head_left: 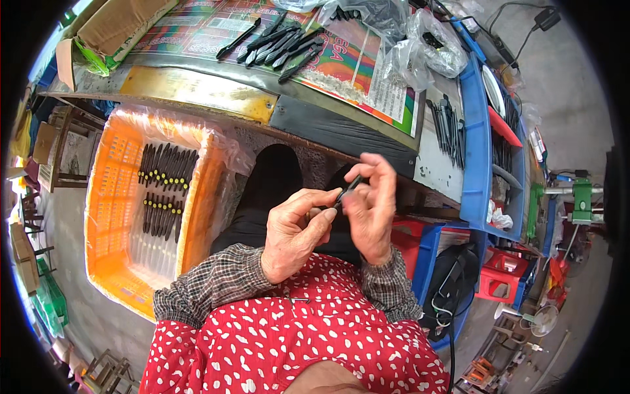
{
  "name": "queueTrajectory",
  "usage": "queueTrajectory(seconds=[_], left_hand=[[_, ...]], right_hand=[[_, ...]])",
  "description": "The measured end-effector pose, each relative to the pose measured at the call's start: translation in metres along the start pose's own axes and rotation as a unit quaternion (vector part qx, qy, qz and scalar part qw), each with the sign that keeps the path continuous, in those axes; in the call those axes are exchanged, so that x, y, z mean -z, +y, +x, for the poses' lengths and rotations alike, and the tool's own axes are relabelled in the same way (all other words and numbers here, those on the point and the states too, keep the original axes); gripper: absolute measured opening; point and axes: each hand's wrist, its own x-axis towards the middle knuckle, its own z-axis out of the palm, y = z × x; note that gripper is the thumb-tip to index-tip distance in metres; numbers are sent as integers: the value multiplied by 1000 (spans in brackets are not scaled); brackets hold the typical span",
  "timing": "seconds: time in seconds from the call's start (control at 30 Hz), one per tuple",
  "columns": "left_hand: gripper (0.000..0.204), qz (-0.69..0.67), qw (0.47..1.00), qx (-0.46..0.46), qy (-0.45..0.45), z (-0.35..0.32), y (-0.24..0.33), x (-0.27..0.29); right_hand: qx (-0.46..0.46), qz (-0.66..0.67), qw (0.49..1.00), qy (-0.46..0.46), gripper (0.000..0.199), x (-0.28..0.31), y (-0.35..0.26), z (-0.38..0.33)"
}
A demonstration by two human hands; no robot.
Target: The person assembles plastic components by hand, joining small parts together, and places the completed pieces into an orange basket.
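In front of my lap, my left hand (pixel 295 226) pinches a slim black piece (pixel 342 194) between thumb and fingers. My right hand (pixel 372 210) closes its thumb and fingers on the upper end of the same piece; the fingers are slightly blurred and partly hide it. What kind of piece it is, I cannot make out. On the bench ahead lies a loose pile of slim black pieces (pixel 279 46). To my left, an orange plastic basket (pixel 100 217) lined with clear plastic holds two rows of slim black pieces (pixel 167 164) with yellow dots.
The bench edge (pixel 197 90) runs just beyond my knees. More thin black parts (pixel 448 131) lie at its right end, beside a blue bin (pixel 474 164). Clear plastic bags (pixel 433 49) sit at the back right, a cardboard box (pixel 115 29) at the back left. A red stool (pixel 502 276) stands on the right.
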Motion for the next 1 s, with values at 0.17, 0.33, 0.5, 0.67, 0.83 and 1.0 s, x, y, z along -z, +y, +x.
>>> queueTrajectory(seconds=[0.17,0.33,0.5,0.67,0.83,1.0], left_hand=[[25,-4,1000,3,-2,-1,1,1],[25,8,1000,-4,-11,0,2,1],[26,4,1000,-2,-14,-1,3,1],[26,-4,1000,15,-12,-2,2,3],[26,-4,1000,2,-19,-2,2,0],[26,16,1000,11,-15,-3,4,2]], right_hand=[[50,29,998,11,62,-3,-2,-5],[18,57,996,70,63,5,3,5],[70,-11,997,-19,57,-2,-3,-5],[47,55,996,54,57,6,1,1],[60,25,998,5,62,-2,-1,-6],[48,79,992,88,57,3,1,-2]])
